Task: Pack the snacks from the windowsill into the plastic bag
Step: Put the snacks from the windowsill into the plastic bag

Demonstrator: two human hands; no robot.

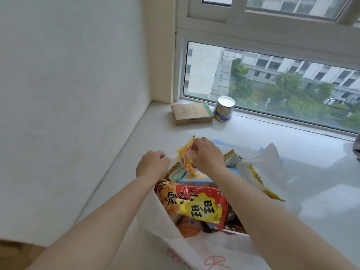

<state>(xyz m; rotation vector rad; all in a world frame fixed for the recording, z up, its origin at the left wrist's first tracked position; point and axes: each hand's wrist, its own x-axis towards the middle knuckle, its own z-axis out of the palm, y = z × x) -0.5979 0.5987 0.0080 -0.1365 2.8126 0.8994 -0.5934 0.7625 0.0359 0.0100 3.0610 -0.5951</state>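
Head view looks down on a white windowsill [253,137] where a white plastic bag [194,246] stands open, already holding a red-and-yellow snack packet [196,203], a blue box [196,179] and other packets. Left hand [153,166] has its fingers curled round the bag's far-left rim or handle, pinching the thin film and lifting it. Right hand [207,154] grips a small yellow-orange snack pouch [187,156] by its top, fingers closed on it, the pouch hanging right over the bag's mouth.

To do this step well, the left hand would best keep the rim pulled up and outward so the mouth stays wide, while the right lowers the pouch into the gap behind the red packet rather than dropping it on the heap, where it could slide out.

A brown cardboard box [191,114] and a blue tin can [224,111] stand touching each other at the window frame, well apart from the bag and apparently unpacked. Bare sill lies between them and the bag, so a reach is unobstructed. A wall [78,75] closes in the left side, leaving more room to the right.
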